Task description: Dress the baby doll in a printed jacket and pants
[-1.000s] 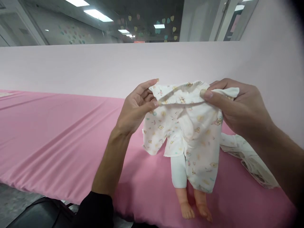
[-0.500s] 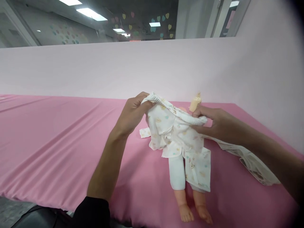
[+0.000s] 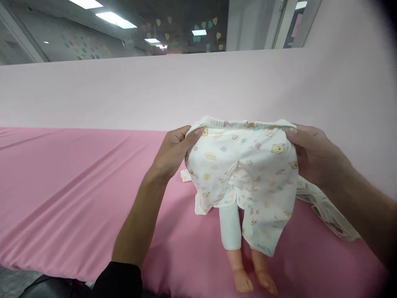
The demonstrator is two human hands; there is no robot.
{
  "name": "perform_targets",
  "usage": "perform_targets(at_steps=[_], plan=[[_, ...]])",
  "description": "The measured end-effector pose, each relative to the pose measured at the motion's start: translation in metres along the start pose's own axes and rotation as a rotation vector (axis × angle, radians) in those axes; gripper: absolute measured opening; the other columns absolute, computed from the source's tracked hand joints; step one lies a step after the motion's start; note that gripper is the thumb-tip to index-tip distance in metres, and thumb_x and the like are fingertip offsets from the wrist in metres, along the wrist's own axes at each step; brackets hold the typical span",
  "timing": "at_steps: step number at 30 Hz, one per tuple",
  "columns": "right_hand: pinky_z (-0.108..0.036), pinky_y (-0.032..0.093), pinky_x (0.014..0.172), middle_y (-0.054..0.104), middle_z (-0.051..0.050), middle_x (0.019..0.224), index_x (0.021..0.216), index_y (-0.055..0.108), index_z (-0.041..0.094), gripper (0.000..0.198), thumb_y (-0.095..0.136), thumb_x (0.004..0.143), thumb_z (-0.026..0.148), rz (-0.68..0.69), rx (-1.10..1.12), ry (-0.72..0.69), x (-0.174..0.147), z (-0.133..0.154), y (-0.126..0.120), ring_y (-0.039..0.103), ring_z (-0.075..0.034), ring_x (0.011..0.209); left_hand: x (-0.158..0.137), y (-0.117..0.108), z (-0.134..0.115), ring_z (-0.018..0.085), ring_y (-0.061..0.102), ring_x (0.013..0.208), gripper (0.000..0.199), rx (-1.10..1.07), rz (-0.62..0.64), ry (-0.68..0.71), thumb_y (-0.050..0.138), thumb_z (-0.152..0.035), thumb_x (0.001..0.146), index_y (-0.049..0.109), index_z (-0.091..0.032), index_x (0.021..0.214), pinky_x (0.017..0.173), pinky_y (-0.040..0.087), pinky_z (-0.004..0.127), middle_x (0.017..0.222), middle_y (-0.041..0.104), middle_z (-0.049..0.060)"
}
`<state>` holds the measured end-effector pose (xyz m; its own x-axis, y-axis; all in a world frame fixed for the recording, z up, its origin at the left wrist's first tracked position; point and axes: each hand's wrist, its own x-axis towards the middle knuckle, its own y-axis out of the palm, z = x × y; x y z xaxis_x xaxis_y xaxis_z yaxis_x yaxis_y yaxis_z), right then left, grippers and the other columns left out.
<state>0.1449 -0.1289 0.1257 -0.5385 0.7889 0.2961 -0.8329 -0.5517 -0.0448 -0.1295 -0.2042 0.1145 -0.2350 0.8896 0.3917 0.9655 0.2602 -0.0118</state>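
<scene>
Stretched between my hands is a pair of white baby pants (image 3: 214, 165), printed with small bears and hearts and with an opening at the crotch. My left hand (image 3: 175, 151) pinches one end of the ribbed waistband, thumb in front. At the other end, my right hand (image 3: 319, 153) grips the waistband the same way. Behind and below the pants lies a baby doll, its bare feet (image 3: 243, 281) toward me and one leg in a white covering (image 3: 230, 227). The pants hide its head and body.
A pink sheet (image 3: 77, 198) covers the padded surface, against a pale wall (image 3: 139, 91) with glass above. Crumpled white cloth (image 3: 335, 219) lies at the right, partly behind my right forearm. A bit of printed cloth (image 3: 186, 176) shows left of the pants.
My right hand has moved right and nearer, pulling the waistband wide, so the pants are spread flat toward me. The pale yellow bottle behind is now hidden. My left hand has barely moved.
</scene>
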Motion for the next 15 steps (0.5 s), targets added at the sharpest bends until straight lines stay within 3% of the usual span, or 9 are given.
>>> perform_targets(at_steps=[4,8,11,15], plan=[[-0.026,0.033,0.047,0.053,0.0,0.065,0.072,0.065,0.02,0.019,0.073,0.079,0.035,-0.048,0.077,0.001,-0.002,0.009,0.0,0.046,-0.012,0.055,0.003,-0.001,0.005,0.009,0.042,0.055,0.04,0.057,0.063,0.001,0.068,-0.048,0.085,0.052,-0.018,0.065,0.048,0.033,0.022,0.062,0.046,-0.001],[-0.027,0.024,0.042,0.041,0.001,0.051,0.052,0.051,0.019,0.045,0.072,0.079,0.048,-0.075,-0.048,0.064,-0.006,0.01,-0.01,0.035,-0.01,0.045,0.003,-0.001,0.004,0.008,0.035,0.053,0.046,0.104,0.122,0.017,0.065,-0.052,0.087,0.044,-0.018,0.063,0.046,0.027,0.022,0.06,0.037,-0.003],[-0.026,0.017,0.041,0.032,0.003,0.046,0.048,0.044,0.019,0.055,0.066,0.083,0.055,0.045,-0.223,0.17,-0.011,0.009,-0.02,0.025,-0.008,0.042,0.0,-0.001,0.002,0.008,0.039,0.054,0.046,0.166,0.229,-0.013,0.061,-0.054,0.089,0.047,-0.018,0.064,0.048,0.03,0.022,0.062,0.042,-0.002],[-0.025,0.031,0.044,0.051,0.0,0.057,0.065,0.066,0.017,0.043,0.058,0.091,0.05,0.267,-0.316,0.24,-0.01,0.013,-0.017,0.039,-0.009,0.047,-0.009,0.009,0.0,0.009,0.043,0.056,0.043,0.228,0.43,-0.04,0.058,-0.053,0.091,0.05,-0.018,0.068,0.049,0.032,0.023,0.066,0.047,-0.001]])
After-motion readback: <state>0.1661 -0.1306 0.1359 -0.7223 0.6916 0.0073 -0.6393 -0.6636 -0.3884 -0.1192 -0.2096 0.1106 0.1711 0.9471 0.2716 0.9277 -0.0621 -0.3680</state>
